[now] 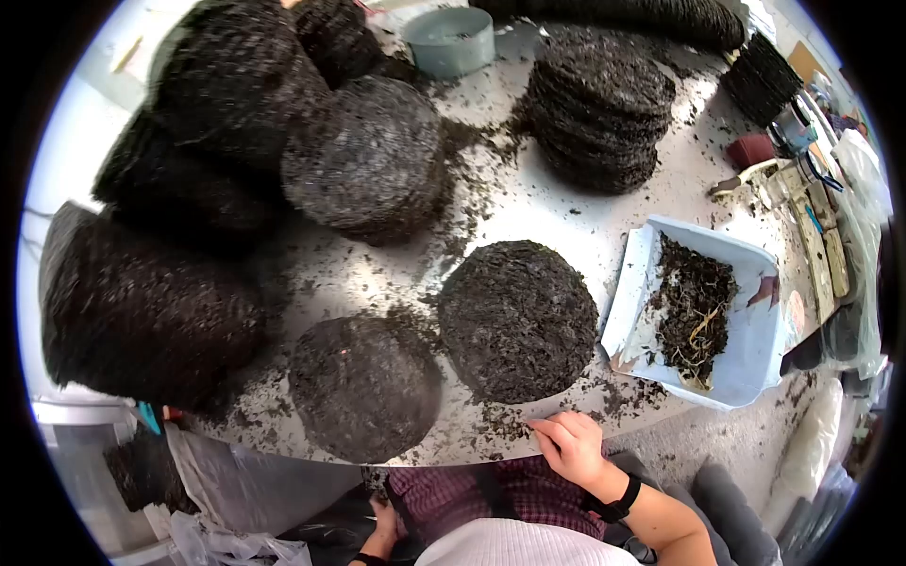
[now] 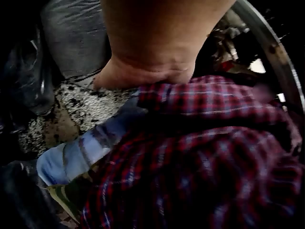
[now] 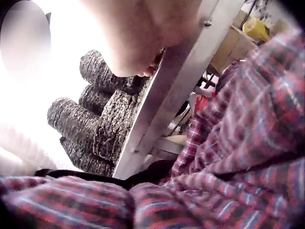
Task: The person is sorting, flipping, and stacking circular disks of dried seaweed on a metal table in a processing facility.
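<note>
Two dark, round, flat discs of shredded, seaweed-like material lie side by side near the table's front edge, the right one [image 1: 517, 321] thicker-looking and rougher, the left one [image 1: 365, 389] smoother. My right hand [image 1: 571, 445] is at the front edge below the rough disc, fingers loosely bent, with nothing visible in them; in the right wrist view the hand [image 3: 138, 33] is beside the table's metal edge. Below the table, my left hand [image 1: 383, 521] is near the plaid cloth; the left wrist view shows its heel [image 2: 147, 71] against that cloth [image 2: 190, 105], fingers hidden.
Tall dark stacks [image 1: 142, 311] crowd the table's left side, with another stack [image 1: 604, 104] at the back. A pale blue bin [image 1: 755, 349] holding dark scraps stands right. A round greenish tub [image 1: 449, 45] sits at the back. Loose crumbs litter the white tabletop [image 1: 528, 222].
</note>
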Available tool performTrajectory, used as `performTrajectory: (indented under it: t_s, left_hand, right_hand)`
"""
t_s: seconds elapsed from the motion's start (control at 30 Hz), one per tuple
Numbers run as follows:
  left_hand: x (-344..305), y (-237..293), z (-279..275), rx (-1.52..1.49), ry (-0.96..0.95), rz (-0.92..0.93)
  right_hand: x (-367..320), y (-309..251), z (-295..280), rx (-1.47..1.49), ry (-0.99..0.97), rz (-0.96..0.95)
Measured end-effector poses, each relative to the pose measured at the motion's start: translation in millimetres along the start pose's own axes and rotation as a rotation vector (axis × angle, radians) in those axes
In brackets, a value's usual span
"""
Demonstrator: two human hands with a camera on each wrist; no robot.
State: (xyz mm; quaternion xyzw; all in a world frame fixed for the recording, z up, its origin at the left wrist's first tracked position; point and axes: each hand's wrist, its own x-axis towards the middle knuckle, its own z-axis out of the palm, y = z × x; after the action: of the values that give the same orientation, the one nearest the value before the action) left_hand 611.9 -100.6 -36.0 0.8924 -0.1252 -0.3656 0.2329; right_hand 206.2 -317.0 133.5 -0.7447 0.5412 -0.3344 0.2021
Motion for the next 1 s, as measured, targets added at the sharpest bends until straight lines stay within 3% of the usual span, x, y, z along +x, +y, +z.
performTrajectory:
  t_s: [0.1, 0.2, 0.37, 0.5, 0.63, 0.67, 0.73, 0.9, 1.0]
  left_hand:
    - [-5.8, -23.7, -17.5, -0.071, -0.247, -0.334]
    - [-22.9, -17.7, -35.2, -0.068, -0.349, -0.511]
    - [-33.3, 31.1, -38.9, -0.009, -0.392, -0.627]
    - [-25.9, 70.0, -52.5, -0.012, -0.405, -0.612]
    - [2.4, 90.6, -66.2, -0.051, -0.407, -0.508]
    - [14.1, 92.6, -65.3, -0.057, -0.413, -0.481]
    - [39.7, 95.8, -66.9, -0.045, -0.451, -0.441]
    - [102.4, 101.6, -18.9, -0.042, -0.628, -0.357]
    - [121.6, 104.8, 1.9, -0.051, -0.709, -0.323]
  right_hand:
    - [1.2, 6.4, -5.6, 0.085, -0.111, 0.062]
    - [10.8, 8.0, -14.2, 0.256, -0.206, 0.176]
    - [50.4, 4.4, -39.0, 0.425, -0.48, 0.585]
    - [53.7, 1.4, -37.3, 0.489, -0.447, 0.777]
    - [43.4, -2.3, -25.8, 0.289, -0.334, 0.637]
    - [48.1, -7.7, -26.1, 0.333, -0.289, 0.684]
    - [42.2, -5.6, -20.7, 0.271, -0.205, 0.49]
    - [27.6, -7.4, 5.1, 0.003, 0.05, 0.138]
    - [17.4, -9.8, 15.6, -0.116, 0.099, 0.137]
